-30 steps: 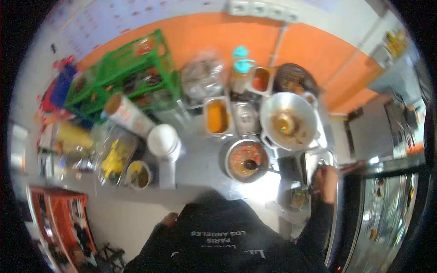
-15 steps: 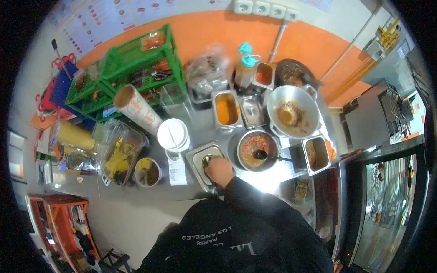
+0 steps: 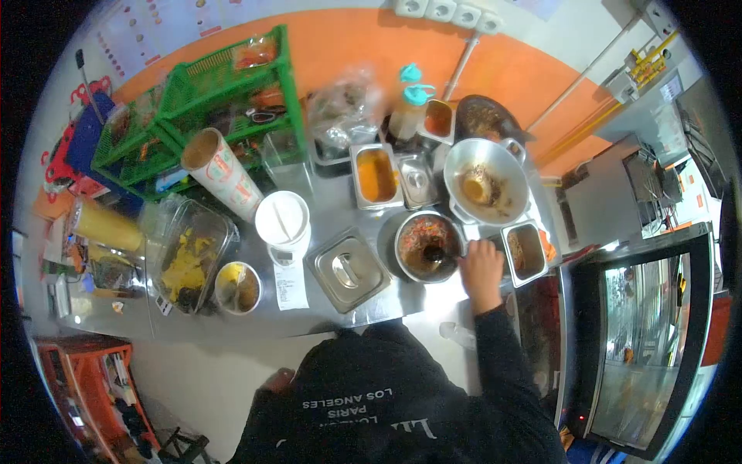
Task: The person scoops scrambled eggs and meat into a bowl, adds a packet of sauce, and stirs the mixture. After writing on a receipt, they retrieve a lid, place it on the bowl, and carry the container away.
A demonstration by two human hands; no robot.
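My right hand is closed at the handle of a black ladle, whose bowl sits in a round metal pot of reddish-brown sauce with chopped bits. To the left of the pot lies a rectangular steel lid with a raised handle, untouched. My left hand is low by my body, beyond the counter's front edge; its fingers are mostly hidden.
A large metal wok and a steel tray of food stand right of the pot. Left are a white lidded tub, a paper slip, a small tub and a clear box. Green crates stand behind.
My right hand has left the steel lid and moved right to the ladle handle. The lid now shows whole. The view has shifted slightly.
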